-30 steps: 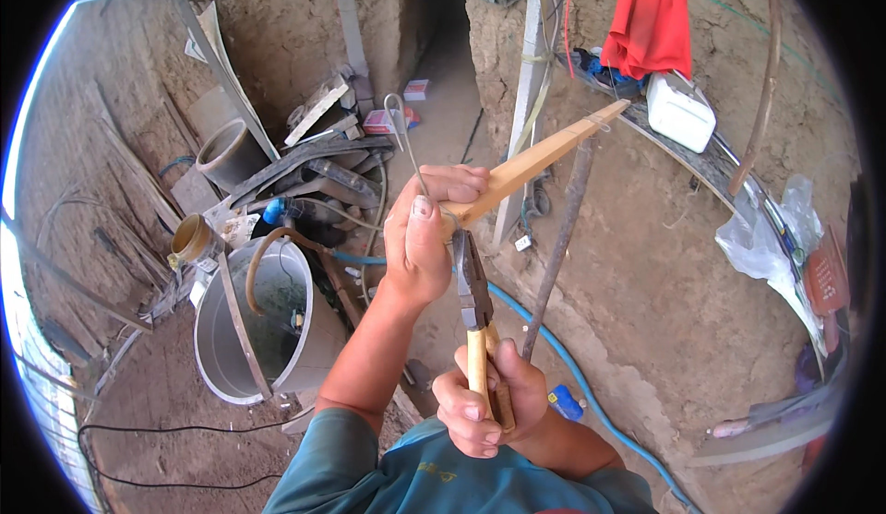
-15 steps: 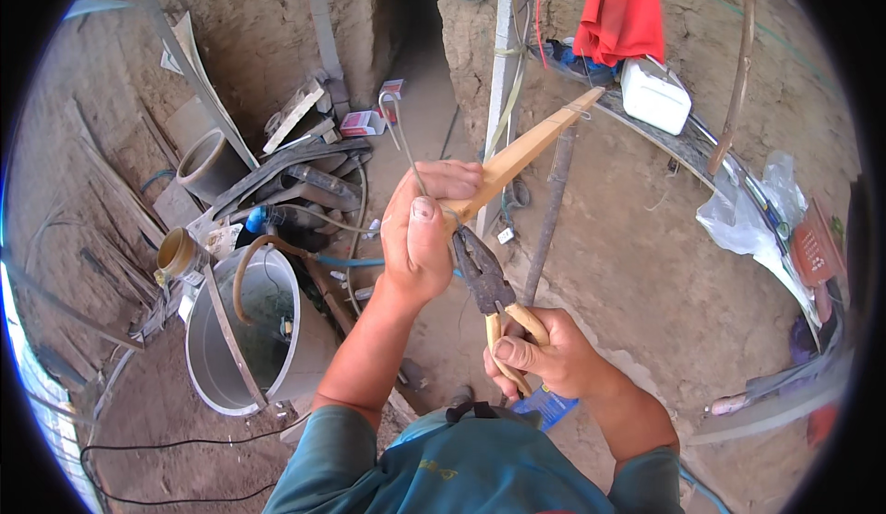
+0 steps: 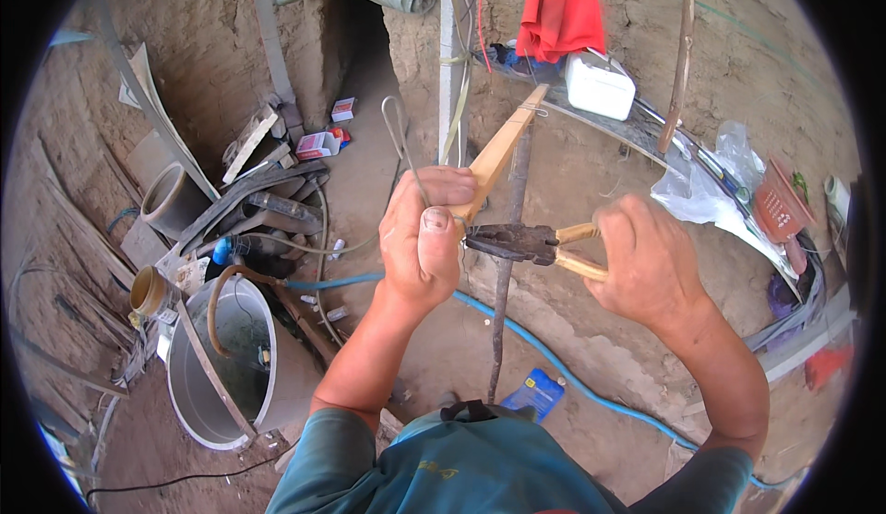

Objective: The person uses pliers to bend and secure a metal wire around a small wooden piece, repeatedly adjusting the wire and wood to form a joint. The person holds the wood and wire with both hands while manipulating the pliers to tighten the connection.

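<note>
My left hand (image 3: 423, 228) is closed round the near end of a tapered wooden stick (image 3: 506, 156), which slants away to the upper right. From the same fist a bent loop of wire (image 3: 399, 134) sticks up. My right hand (image 3: 648, 260) grips the pale yellow handles of a pair of pliers (image 3: 517, 242), held roughly level. The dark jaws reach the stick's near end beside my left thumb; what they pinch there is too small to make out. Thin wire is wound round the stick's far tip, where a darker pole (image 3: 508, 302) crosses behind it.
A large tub of water (image 3: 268, 422) stands at left, with a brown hose over its rim. A blue hose (image 3: 554, 357) crosses the dirt floor past a blue packet (image 3: 533, 394). On a curved shelf at right are a white container (image 3: 598, 86), plastic bags and a reddish pot (image 3: 783, 202).
My right hand has swung up and to the right, turning the pliers from steeply slanted to nearly level. My left hand keeps hold of the stick. The whole view has shifted slightly.
</note>
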